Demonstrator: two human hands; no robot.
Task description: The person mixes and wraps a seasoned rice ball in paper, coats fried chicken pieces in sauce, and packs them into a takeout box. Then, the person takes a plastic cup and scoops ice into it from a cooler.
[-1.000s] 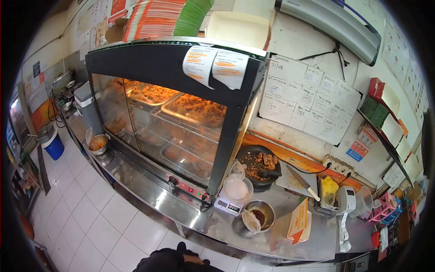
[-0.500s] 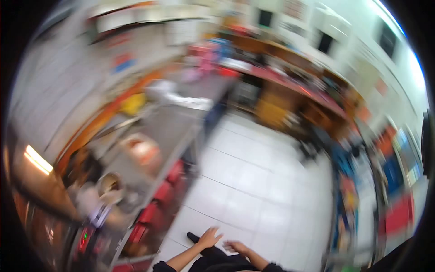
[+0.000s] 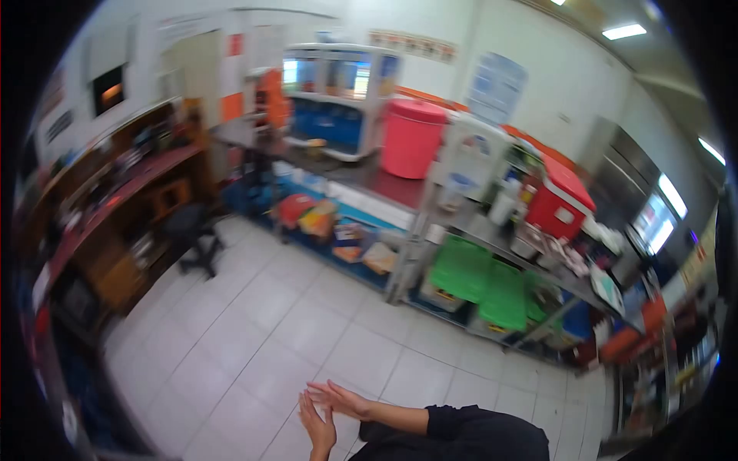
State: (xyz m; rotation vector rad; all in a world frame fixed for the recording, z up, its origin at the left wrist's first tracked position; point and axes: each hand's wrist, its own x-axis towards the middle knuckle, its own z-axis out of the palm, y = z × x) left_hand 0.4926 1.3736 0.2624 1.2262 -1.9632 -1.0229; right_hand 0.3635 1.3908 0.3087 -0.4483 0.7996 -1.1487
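Both hands are low in the view, in front of the tiled floor [image 3: 269, 346]. My left hand [image 3: 317, 424] points upward with its fingers stretched out and holds nothing. Just above and to the right of it, my right hand [image 3: 342, 399] reaches in from the right, fingers extended and empty. The fingertips of the two hands are very close together; whether they touch cannot be told. A dark sleeve [image 3: 484, 434] covers the upper part of the right arm.
A steel table carries a pink-red drum [image 3: 413, 138] and a red cooler box [image 3: 560, 198]. Green lids [image 3: 460, 269] lie on the shelf beneath. A black stool [image 3: 196, 234] stands by a wooden counter [image 3: 115, 207] at the left.
The view has swung right, from the food warmer and steel counter to the tables and shelves opposite. Both hands have come into view and closer together.
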